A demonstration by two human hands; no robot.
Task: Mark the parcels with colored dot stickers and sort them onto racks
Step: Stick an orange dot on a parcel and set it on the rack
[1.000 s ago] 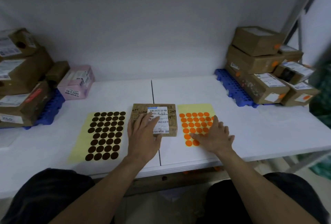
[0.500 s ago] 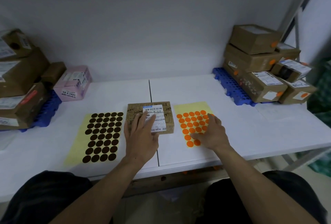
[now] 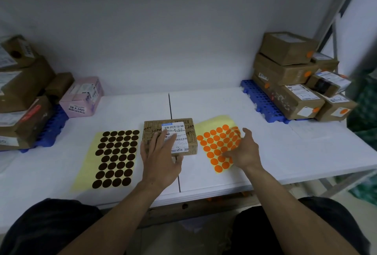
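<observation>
White tabletop (image 3: 265, 152) runs the width of the view against a plain pale wall. At far left a stack of brown cardboard parcels (image 3: 22, 99) sits on a blue plastic pallet (image 3: 51, 124), with a pink rectangular box (image 3: 81, 97) beside it. Next comes a yellow backing sheet of dark brown dot stickers (image 3: 116, 156), lying flat.

Just right of it, touching neither sheet, lies the small brown cardboard parcel with a white shipping label (image 3: 189, 132), long axis left to right. The left hand (image 3: 161, 160) rests flat on it, fingers spread over the label, steadying it.

Beside the parcel's right end is the yellow sheet of orange dot stickers (image 3: 212, 142), its right edge curled up off the table. The right hand (image 3: 244, 152) is at that edge, thumb on the near dots and fingers loosely spread behind the curl (whether it pinches a dot or the sheet cannot be told). Being the nearer hand, it likely carries the dot a short way left to the parcel's bare right end.

Far right, dot-marked brown cardboard boxes (image 3: 289, 75) stand on another blue pallet (image 3: 257, 99).
</observation>
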